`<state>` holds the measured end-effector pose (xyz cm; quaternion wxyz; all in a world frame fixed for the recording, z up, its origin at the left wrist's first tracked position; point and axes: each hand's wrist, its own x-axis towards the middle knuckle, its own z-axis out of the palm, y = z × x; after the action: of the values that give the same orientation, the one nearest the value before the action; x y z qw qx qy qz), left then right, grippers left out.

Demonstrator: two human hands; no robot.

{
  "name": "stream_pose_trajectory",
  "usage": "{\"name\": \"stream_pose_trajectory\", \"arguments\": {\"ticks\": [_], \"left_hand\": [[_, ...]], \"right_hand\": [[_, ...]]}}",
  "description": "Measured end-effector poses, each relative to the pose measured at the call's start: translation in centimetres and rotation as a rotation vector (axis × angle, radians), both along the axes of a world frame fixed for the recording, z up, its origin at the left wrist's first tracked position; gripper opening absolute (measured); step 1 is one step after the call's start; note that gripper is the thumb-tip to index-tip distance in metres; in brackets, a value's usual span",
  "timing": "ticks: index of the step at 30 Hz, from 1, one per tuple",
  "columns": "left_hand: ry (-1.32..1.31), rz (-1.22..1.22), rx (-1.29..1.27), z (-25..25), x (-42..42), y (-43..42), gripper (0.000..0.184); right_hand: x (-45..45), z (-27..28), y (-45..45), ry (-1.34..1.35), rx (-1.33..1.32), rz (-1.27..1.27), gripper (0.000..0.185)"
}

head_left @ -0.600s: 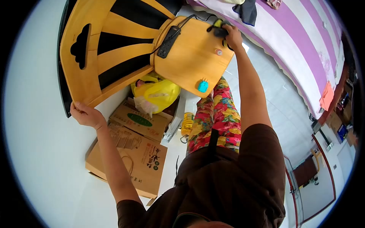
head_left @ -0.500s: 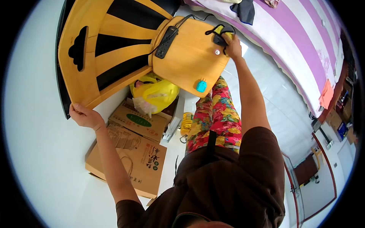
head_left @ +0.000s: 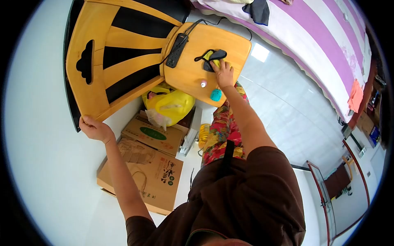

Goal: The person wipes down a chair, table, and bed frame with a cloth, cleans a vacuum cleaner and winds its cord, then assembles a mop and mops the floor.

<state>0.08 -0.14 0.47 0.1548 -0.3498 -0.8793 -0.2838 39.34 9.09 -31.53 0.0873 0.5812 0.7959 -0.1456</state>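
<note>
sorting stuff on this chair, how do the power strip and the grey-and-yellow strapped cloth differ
The power strip is black; the strapped cloth is grey and yellow. The power strip is straight and stiff-looking; the strapped cloth is bunched. The right hand touches the strapped cloth, not the power strip. Both appear on the wooden chair seat.

No wording I can read out. Carton nearest me (head_left: 164, 192): big dark brush-style characters (head_left: 166, 171), Chinese-looking, green round marks (head_left: 170, 180) next to them, small print near one edge. Next carton (head_left: 173, 137): green oval (head_left: 153, 133), reddish print (head_left: 167, 146) beside it. Too small for me to decipher.
</note>
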Motion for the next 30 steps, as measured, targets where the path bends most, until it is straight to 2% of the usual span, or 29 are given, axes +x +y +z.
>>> {"name": "stream_pose_trajectory", "arguments": {"ticks": [3, 4, 5, 6, 7, 9, 11, 12, 13, 14, 16, 18, 21, 26, 30], "left_hand": [[0.015, 0.009, -0.029, -0.1, -0.3, -0.2, 0.037], [0.034, -0.009, -0.017, -0.1, -0.4, -0.2, 0.037], [0.053, -0.027, -0.008, -0.2, -0.4, -0.1, 0.037], [0.072, -0.045, 0.002, -0.3, -0.3, -0.1, 0.037], [0.077, -0.036, -0.001, -0.3, -0.2, -0.1, 0.037], [0.086, -0.018, -0.008, -0.3, -0.1, 0.1, 0.038], [0.093, -0.021, -0.008, -0.2, 0.1, 0.2, 0.038], [0.096, -0.023, -0.009, -0.2, 0.1, 0.2, 0.038], [0.092, -0.02, -0.014, -0.2, 0.1, 0.2, 0.038], [0.088, -0.017, -0.018, -0.2, 0.0, 0.1, 0.038], [0.088, -0.012, -0.033, -0.2, -0.2, 0.1, 0.038], [0.095, -0.006, -0.059, -0.1, -0.4, 0.0, 0.038], [0.078, -0.032, -0.066, 0.3, 0.1, 0.2, 0.037], [0.055, -0.021, -0.067, 1.0, 1.0, 0.5, 0.038], [0.0, -0.004, -0.108, 1.5, 1.1, 0.6, 0.036]], "right_hand": [[2.1, -0.7, 4.7, -0.04, 0.107, 0.069, 0.057], [2.6, -1.1, 6.4, -0.075, 0.09, -0.018, 0.059], [3.6, -1.0, 7.6, 0.016, 0.185, -0.13, 0.042], [4.1, -1.0, 8.6, 0.175, 0.19, -0.342, 0.029], [4.6, -0.9, 9.6, 0.354, 0.225, -0.546, 0.03], [5.3, -0.3, 8.8, 0.335, 0.19, -0.599, 0.026], [5.5, 0.4, 6.8, 0.28, 0.151, -0.613, 0.031], [5.4, 0.9, 5.1, 0.235, 0.13, -0.601, 0.038], [5.4, 1.1, 3.6, 0.241, 0.04, -0.633, 0.056], [5.1, 1.0, 1.7, 0.25, 0.033, -0.671, 0.056], [4.4, 1.1, -1.9, 0.164, 0.017, -0.624, 0.059], [4.2, 1.8, -4.0, 0.043, -0.154, -0.547, 0.062], [4.6, 0.6, -4.4, -0.132, -0.121, -0.372, 0.061], [4.9, -0.2, 3.4, -0.244, -0.146, -0.238, 0.052], [3.8, 0.0, 12.1, -0.081, -0.235, -0.253, 0.05]]}}
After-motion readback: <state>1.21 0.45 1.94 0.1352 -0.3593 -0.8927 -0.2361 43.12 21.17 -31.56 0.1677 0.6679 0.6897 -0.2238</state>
